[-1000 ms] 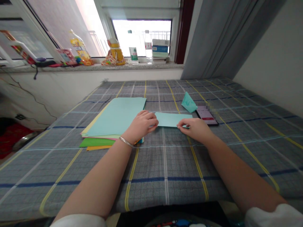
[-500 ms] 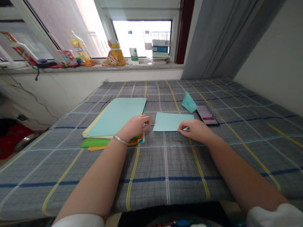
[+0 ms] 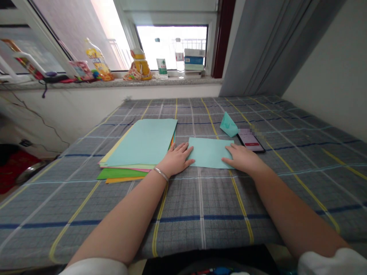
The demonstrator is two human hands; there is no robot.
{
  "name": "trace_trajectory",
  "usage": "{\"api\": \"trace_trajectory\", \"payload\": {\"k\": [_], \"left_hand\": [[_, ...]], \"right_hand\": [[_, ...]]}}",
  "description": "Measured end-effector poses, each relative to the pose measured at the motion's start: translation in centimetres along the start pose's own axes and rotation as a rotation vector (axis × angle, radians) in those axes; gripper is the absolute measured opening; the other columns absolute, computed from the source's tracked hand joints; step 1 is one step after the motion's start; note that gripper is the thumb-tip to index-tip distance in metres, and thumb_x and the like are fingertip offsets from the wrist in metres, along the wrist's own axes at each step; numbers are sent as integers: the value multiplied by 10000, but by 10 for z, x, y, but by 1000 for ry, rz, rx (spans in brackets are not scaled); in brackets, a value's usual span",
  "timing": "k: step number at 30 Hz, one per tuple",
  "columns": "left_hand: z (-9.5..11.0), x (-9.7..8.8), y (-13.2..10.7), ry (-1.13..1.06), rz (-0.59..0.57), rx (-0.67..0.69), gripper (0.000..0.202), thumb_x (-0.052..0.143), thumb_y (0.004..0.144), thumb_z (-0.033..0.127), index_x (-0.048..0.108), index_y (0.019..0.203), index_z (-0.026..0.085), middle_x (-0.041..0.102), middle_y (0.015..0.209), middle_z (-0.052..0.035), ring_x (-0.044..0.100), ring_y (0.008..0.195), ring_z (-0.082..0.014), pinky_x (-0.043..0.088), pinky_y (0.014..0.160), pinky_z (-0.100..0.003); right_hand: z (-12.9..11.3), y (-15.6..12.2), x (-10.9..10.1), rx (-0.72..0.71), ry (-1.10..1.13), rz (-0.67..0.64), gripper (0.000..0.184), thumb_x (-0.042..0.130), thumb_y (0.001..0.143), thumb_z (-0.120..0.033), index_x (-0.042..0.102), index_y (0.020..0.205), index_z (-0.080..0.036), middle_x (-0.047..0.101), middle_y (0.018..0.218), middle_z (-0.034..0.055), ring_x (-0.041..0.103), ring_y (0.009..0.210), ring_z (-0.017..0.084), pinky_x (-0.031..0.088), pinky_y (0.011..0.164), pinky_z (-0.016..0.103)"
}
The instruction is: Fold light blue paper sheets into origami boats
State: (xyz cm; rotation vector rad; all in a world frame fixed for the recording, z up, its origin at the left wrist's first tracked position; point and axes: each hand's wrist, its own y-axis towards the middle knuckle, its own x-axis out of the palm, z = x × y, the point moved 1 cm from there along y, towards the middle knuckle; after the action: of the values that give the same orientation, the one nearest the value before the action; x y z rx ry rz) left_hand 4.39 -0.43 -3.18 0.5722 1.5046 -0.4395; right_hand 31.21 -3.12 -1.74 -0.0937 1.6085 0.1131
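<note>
A light blue rectangular sheet of paper (image 3: 209,153) lies flat on the plaid cloth in front of me. My left hand (image 3: 177,158), with a silver bangle at the wrist, rests with fingers spread at the sheet's left edge. On the right edge lies my right hand (image 3: 242,157), its thumb and fingers apart on the paper. Neither hand grips anything. Beside my left hand is a stack of coloured paper (image 3: 143,141), light blue on top, with green, yellow and orange edges showing below.
Behind my right hand stand a folded teal paper piece (image 3: 228,125) and a phone (image 3: 251,140) with its screen lit. Bottles, including a yellow drink bottle (image 3: 99,60), and stacked boxes (image 3: 194,60) line the windowsill. A grey curtain (image 3: 252,49) hangs at the right.
My left hand has moved right, from beside the stack onto the sheet. My right hand has shifted right and its fingers have opened out. The sheet's near edge now reaches closer to me.
</note>
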Motion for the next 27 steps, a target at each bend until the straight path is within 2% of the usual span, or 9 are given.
{"api": "trace_trajectory", "payload": {"k": [7,11,14,18,23,27], "left_hand": [[6,-4,-1,-32,-35,-72,568,416,930,479,404,1406,169,355,1487,-161,319,1378,-302,236,1117,-496],[10,-4,0,-71,11,-103,535,453,912,461,460,1355,162,445,1421,-154,374,1338,-304,253,1112,-486],[10,-5,2,-135,52,-132,521,519,876,446,494,1311,160,512,1348,-147,447,1275,-292,297,1093,-458],[8,-5,6,-232,76,-212,556,611,820,414,507,1293,141,566,1272,-144,526,1179,-282,379,1037,-415],[1,-3,9,-371,148,-220,463,646,786,323,595,1210,145,619,1188,-111,581,1087,-248,439,991,-371],[-1,0,12,-487,236,-240,320,596,805,240,662,1110,171,657,1102,-75,622,997,-217,472,959,-364]], "right_hand": [[0,-4,-10,206,-38,-92,718,509,774,-639,504,1293,-142,576,1174,207,582,1044,365,454,803,449],[6,1,-5,205,48,-93,734,521,778,-614,456,1327,-131,576,1196,208,577,1064,353,446,811,425],[15,8,2,228,152,-45,612,545,809,-473,461,1291,-107,593,1196,196,574,1082,315,432,834,374],[27,17,8,261,294,33,364,529,818,-316,527,1143,-153,655,1024,120,617,898,238,430,734,312],[32,22,9,231,467,120,203,518,798,-293,608,936,-175,634,789,47,580,696,171,384,575,254],[24,21,5,147,835,99,212,503,785,-344,617,851,-178,581,629,3,530,539,137,363,467,233]]}}
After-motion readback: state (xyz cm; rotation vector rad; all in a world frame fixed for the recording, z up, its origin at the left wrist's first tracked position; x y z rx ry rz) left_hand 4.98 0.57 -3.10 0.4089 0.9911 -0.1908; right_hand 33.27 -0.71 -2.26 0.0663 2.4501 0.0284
